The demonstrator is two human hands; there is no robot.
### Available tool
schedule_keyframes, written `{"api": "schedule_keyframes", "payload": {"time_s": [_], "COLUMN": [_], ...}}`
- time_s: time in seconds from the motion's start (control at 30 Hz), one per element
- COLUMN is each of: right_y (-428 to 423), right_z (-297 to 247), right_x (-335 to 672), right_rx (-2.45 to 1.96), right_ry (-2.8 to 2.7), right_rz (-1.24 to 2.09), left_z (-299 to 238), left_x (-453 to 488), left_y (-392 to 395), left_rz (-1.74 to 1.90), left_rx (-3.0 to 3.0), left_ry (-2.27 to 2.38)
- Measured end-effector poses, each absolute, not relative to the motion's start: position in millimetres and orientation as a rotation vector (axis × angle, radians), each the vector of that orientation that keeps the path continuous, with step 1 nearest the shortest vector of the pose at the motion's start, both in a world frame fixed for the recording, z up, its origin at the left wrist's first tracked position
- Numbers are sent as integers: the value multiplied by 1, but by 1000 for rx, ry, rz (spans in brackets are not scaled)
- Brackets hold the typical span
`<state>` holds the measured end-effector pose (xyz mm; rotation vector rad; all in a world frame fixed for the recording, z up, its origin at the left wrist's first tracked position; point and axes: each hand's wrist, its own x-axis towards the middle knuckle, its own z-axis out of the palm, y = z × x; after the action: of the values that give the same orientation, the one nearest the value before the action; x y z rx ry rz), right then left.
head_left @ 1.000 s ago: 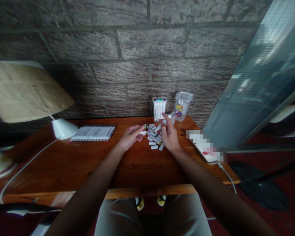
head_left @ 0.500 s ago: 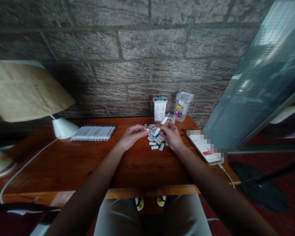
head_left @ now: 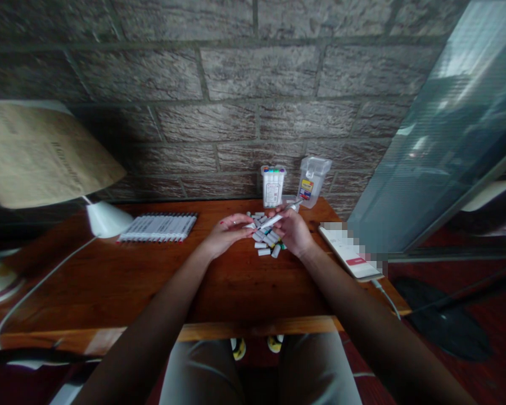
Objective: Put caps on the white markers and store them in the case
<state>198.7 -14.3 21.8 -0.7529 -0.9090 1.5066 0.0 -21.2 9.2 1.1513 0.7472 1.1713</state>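
Observation:
My right hand (head_left: 297, 233) grips a white marker (head_left: 278, 217), tilted with its thin tip pointing up to the right. My left hand (head_left: 225, 236) pinches a small white cap (head_left: 251, 225) between thumb and fingers, near the marker's lower end. Whether cap and marker touch, I cannot tell. Below both hands lies a loose pile of white caps (head_left: 263, 252), with bits of green and yellow showing among them. The right hand partly covers this pile.
A row of markers (head_left: 158, 227) lies left on the wooden table (head_left: 253, 292). At the back stand a clear case of markers (head_left: 273, 191) and another clear case (head_left: 315, 177). A lamp (head_left: 105, 219) stands left; a flat white device (head_left: 349, 253) with a cable lies right.
The marker in my right hand has turned from steep to flatter, its tip swinging right and down. My left hand keeps its pinch on the cap, almost in place.

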Motion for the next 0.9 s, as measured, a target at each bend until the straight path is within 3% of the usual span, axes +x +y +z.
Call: {"api": "schedule_keyframes", "payload": {"time_s": [0.9], "right_y": [-19], "right_z": [25], "right_x": [193], "right_rx": [-737], "right_ry": [-797], "right_rz": [1615], "left_z": [4], "left_x": [-5], "left_y": [-18], "left_rz": [1052], "left_rx": [1268], "left_ry": [857]}}
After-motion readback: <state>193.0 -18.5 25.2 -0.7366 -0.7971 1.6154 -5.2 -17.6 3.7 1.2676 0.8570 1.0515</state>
